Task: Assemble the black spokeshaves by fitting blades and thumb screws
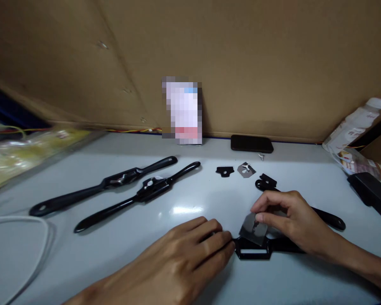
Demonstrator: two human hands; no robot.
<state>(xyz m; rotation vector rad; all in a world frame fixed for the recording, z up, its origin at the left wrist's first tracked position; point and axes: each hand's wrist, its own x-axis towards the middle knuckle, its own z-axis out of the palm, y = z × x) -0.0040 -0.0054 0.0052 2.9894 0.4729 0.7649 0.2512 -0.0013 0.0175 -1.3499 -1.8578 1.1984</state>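
- Right hand [282, 216] has its fingers pinched on a thin metal blade [248, 230], tilted over the slotted black frame [266, 247] up front; doesn't look seated yet.
- Left hand [190, 254]: fingers closed on the frame's left end, grip mostly hidden.
- Back-left tool [114, 183] and front-left tool [146, 194] seem to have parts in already.
- Loose on the bench [209, 212]: black plates [225, 171], spare blade [242, 171], wing screws [261, 157].
- Right hand partly blocks another tool [330, 218].

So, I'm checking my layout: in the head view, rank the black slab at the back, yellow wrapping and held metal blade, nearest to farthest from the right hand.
1. Held metal blade: in the right hand.
2. Black slab: beyond it, slightly left.
3. Yellow wrapping: far left.
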